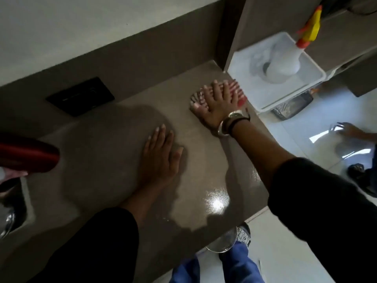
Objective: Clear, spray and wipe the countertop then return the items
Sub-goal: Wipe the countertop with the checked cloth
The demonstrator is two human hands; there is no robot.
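Observation:
The brown countertop (106, 164) is glossy and wet near its front edge. My right hand (221, 103) lies flat, fingers spread, pressing a red-and-white striped cloth (197, 98) onto the counter's far right corner. My left hand (161, 154) rests flat on the middle of the counter, palm down, holding nothing. A translucent spray bottle (285, 62) with a yellow and orange trigger stands inside a white plastic bin (314, 78) just past the counter's right end.
A dark red object (28, 154) pokes in at the left edge above a sink (12, 213). A black outlet plate (81, 97) sits on the backsplash. Another person's hand (346, 129) and foot (357, 170) show over the white floor at the right.

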